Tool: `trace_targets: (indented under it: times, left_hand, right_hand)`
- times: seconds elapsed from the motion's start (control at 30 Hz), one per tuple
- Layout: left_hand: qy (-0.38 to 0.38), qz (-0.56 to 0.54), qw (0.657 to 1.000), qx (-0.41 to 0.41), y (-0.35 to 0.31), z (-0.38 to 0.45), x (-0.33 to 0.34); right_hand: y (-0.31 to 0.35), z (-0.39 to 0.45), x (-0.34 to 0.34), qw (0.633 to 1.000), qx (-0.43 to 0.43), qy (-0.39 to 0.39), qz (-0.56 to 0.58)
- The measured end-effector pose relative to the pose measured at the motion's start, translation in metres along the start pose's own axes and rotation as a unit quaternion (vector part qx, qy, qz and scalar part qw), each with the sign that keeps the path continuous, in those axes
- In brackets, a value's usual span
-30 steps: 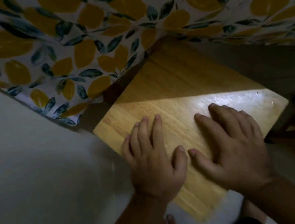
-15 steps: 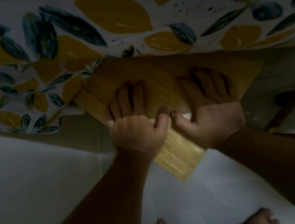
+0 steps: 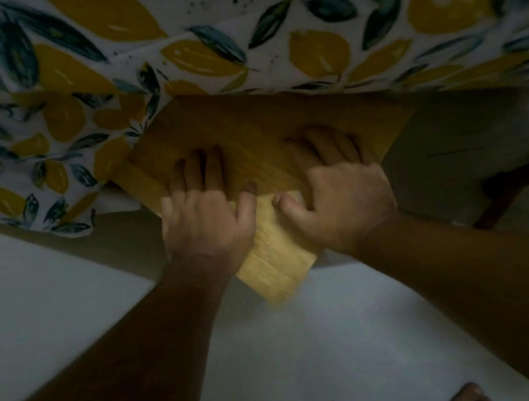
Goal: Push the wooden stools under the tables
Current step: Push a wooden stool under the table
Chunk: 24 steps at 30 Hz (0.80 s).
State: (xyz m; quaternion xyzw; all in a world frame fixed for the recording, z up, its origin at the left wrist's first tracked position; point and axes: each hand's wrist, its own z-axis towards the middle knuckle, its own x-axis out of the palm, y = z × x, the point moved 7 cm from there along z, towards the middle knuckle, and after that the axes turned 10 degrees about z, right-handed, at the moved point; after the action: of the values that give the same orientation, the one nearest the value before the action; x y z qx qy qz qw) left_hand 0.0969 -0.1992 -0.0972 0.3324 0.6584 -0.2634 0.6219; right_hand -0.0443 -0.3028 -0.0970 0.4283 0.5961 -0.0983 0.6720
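Both arms extend forward. The left hand point(image 3: 207, 223) and right hand point(image 3: 341, 199) lie flat, fingers spread, grasping nothing, palms pressed on the square light-wood stool seat point(image 3: 257, 133). The seat sits partly beneath the lemon-print tablecloth point(image 3: 233, 34); its near corner projects over the white floor point(image 3: 327, 344).

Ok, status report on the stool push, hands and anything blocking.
Left hand and right hand flat on the wooden stool, palms down. Far part under the lemon-print tablecloth, near corner out. Dark chair at right, apart.
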Motion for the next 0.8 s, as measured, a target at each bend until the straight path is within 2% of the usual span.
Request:
trace_targets:
  times: [0.13, 0.33, 0.57, 0.8]
  left_hand:
    - [0.003, -0.03, 0.999, 0.021, -0.039, -0.045, -0.026]
    - [0.014, -0.09, 0.994, 0.059, -0.142, -0.11, -0.053]
    - [0.022, -0.095, 0.991, 0.087, -0.299, -0.181, -0.065]
    - [0.052, -0.142, 0.983, 0.105, -0.457, -0.252, -0.061]
  right_hand:
    - [-0.024, -0.051, -0.028, 0.999, -0.004, 0.036, -0.007]
    - [-0.101, -0.125, -0.084, 0.998, 0.023, 0.05, -0.028]
    - [-0.225, -0.209, -0.15, 0.997, 0.028, 0.045, -0.053]
    - [-0.372, -0.299, -0.223, 0.992, 0.085, 0.054, -0.076]
